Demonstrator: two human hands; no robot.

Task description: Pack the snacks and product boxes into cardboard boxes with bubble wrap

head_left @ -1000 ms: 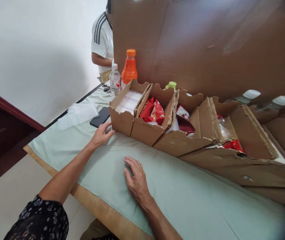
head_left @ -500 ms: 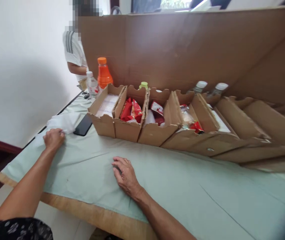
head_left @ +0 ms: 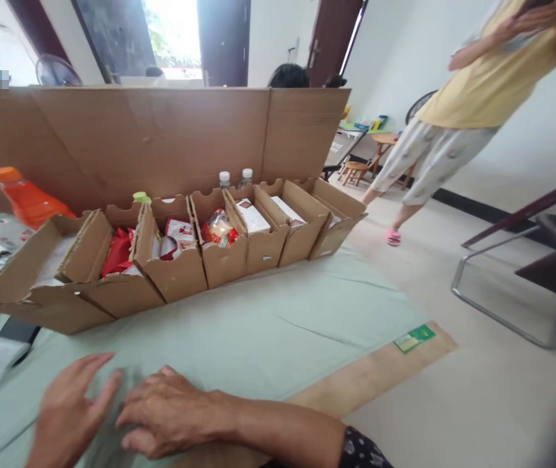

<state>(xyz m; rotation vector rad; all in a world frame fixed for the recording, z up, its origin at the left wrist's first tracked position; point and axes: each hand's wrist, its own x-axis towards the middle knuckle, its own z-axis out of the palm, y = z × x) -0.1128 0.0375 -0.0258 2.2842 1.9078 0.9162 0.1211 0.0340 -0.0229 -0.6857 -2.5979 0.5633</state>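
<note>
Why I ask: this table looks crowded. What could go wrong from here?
1. The left hand and right hand press flat on the pale green cloth carrying the row of brown cardboard boxes; a tug might shift them.
2. The orange plastic bottle stands close behind the boxes and could topple if they slide.
3. The black phone lies close by the leftmost box's front edge and might get knocked.

Pale green cloth, brown cardboard boxes

bright daylight | doorway glare | hands motion-blurred | edges wide-angle stretched
</note>
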